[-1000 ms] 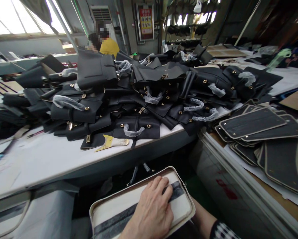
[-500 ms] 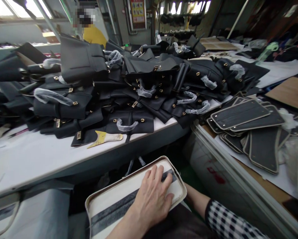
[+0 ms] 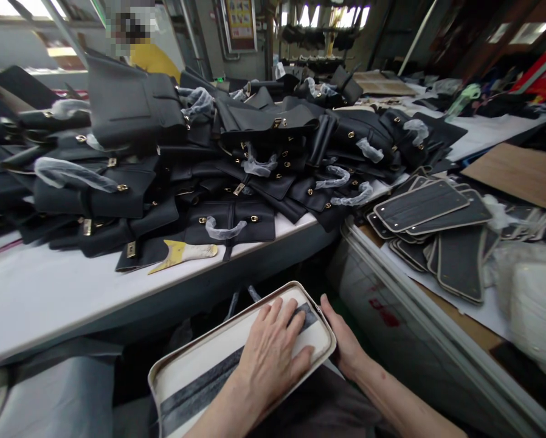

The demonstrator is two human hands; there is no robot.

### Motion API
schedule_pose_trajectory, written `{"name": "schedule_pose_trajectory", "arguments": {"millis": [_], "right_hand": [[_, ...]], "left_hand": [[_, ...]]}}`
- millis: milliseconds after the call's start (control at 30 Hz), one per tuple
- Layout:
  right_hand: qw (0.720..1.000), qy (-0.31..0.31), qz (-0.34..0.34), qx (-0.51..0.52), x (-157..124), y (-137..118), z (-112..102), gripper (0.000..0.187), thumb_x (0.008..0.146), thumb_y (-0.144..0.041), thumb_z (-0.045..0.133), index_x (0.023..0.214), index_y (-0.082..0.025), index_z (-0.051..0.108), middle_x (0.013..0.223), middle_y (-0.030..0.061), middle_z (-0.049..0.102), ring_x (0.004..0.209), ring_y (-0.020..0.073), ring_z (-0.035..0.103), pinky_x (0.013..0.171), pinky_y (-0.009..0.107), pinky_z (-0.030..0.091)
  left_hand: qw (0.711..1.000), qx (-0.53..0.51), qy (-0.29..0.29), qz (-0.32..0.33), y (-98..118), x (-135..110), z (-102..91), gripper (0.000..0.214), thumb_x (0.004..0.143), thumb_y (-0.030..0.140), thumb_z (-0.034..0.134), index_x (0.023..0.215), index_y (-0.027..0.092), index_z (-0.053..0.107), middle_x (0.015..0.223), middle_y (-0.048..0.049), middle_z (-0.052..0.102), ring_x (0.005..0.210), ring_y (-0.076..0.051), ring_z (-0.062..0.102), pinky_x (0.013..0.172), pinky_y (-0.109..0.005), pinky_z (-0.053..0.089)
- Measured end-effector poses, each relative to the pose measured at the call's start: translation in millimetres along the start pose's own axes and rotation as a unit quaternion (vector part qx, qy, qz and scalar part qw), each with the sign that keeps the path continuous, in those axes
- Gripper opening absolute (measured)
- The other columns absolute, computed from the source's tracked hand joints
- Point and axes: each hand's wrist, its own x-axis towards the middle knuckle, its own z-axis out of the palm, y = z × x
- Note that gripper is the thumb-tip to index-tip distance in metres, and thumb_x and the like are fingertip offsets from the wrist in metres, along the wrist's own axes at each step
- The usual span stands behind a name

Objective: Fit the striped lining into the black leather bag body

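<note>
A boxy bag piece [image 3: 200, 365] sits tilted over my lap, cream with a dark stripe along its face and a raised brown-and-cream rim. My left hand [image 3: 273, 347] lies on that face near its right end, fingers spread and pressing down. At the right end of the rim, my right hand [image 3: 343, 340] grips the edge from outside, with some fingers hidden behind it. Two plastic-wrapped straps [image 3: 243, 298] show in the dark gap just beyond the piece.
Black handbags [image 3: 227, 222] with wrapped handles and gold fittings are heaped on the white table [image 3: 40, 292]. A yellow-and-white scrap [image 3: 182, 254] lies at its edge. Stacked dark panels [image 3: 421, 204] rest on the right bench. A person in yellow [image 3: 152, 58] is at the back left.
My right hand has come out from behind the bag piece to its right edge. My left hand stays spread on the face. The view has turned slightly right.
</note>
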Motion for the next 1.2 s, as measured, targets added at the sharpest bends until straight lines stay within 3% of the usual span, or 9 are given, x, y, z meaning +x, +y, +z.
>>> {"name": "schedule_pose_trajectory", "arguments": {"millis": [133,233,400,633,867,1000,1100,1200], "right_hand": [[0.995,-0.005,-0.025,-0.094,-17,-11,-9,0.050,0.084,-0.055,0.061,0.113,-0.015,0.069,0.102,0.0084,0.073,0.092,0.0251,0.066,0.077,0.031,0.053],[0.986,0.024,-0.054,-0.157,-22,-15,-10,0.048,0.085,-0.052,0.061,0.118,-0.018,0.068,0.111,0.0077,0.071,0.100,0.0275,0.065,0.086,0.033,0.052],[0.982,0.052,-0.066,-0.171,-20,-15,-7,0.048,0.090,-0.054,0.053,0.116,-0.018,0.070,0.104,0.0066,0.073,0.092,0.0258,0.065,0.078,0.031,0.052],[0.960,0.110,-0.090,-0.240,-19,-14,-5,0.046,0.092,-0.052,0.050,0.104,-0.016,0.075,0.077,0.0044,0.071,0.065,0.0179,0.058,0.056,0.026,0.043],[0.945,0.119,-0.117,-0.281,-17,-16,-2,0.040,0.094,-0.047,0.049,0.104,-0.017,0.074,0.086,0.0056,0.074,0.068,0.0186,0.065,0.061,0.027,0.048],[0.933,0.119,-0.167,-0.296,-18,-16,-1,0.032,0.095,-0.038,0.051,0.105,-0.017,0.073,0.094,0.0079,0.074,0.080,0.0202,0.068,0.073,0.029,0.051],[0.922,0.124,-0.213,-0.299,-20,-16,1,0.024,0.094,-0.029,0.053,0.098,-0.016,0.074,0.096,0.0080,0.071,0.088,0.0197,0.066,0.080,0.029,0.051],[0.912,0.144,-0.230,-0.307,-22,-16,4,0.019,0.092,-0.024,0.055,0.091,-0.017,0.073,0.092,0.0065,0.066,0.083,0.0174,0.064,0.076,0.028,0.050]], "left_hand": [[1.000,0.002,-0.004,0.016,-1,4,-2.9,0.046,0.085,0.046,0.060,0.123,0.021,0.053,0.139,-0.0085,0.048,0.131,-0.034,0.038,0.113,-0.050,0.027],[1.000,0.007,0.002,0.026,0,5,-1.8,0.044,0.086,0.046,0.058,0.122,0.021,0.054,0.140,-0.0084,0.048,0.132,-0.034,0.038,0.113,-0.051,0.027],[0.999,-0.016,-0.015,0.043,-2,4,4.1,0.050,0.090,0.043,0.052,0.134,0.021,0.045,0.149,-0.0056,0.040,0.141,-0.027,0.028,0.118,-0.047,0.022],[0.996,-0.062,-0.037,0.049,-9,-1,8.2,0.057,0.090,0.043,0.054,0.140,0.020,0.040,0.153,-0.0030,0.035,0.144,-0.024,0.024,0.122,-0.042,0.015],[0.996,-0.037,-0.047,0.066,-8,6,4.6,0.059,0.093,0.046,0.048,0.142,0.016,0.037,0.151,-0.0084,0.037,0.142,-0.030,0.026,0.120,-0.047,0.019],[0.996,-0.009,-0.051,0.075,-4,8,0.4,0.055,0.092,0.041,0.049,0.140,0.015,0.040,0.149,-0.0110,0.039,0.139,-0.034,0.030,0.117,-0.050,0.024],[0.996,0.002,-0.045,0.076,-1,6,-0.8,0.054,0.093,0.041,0.048,0.139,0.016,0.040,0.148,-0.0103,0.040,0.138,-0.033,0.031,0.116,-0.050,0.025],[0.996,0.002,-0.044,0.078,0,3,0.3,0.054,0.093,0.043,0.048,0.139,0.017,0.040,0.148,-0.0095,0.040,0.137,-0.033,0.032,0.115,-0.050,0.026]]}}
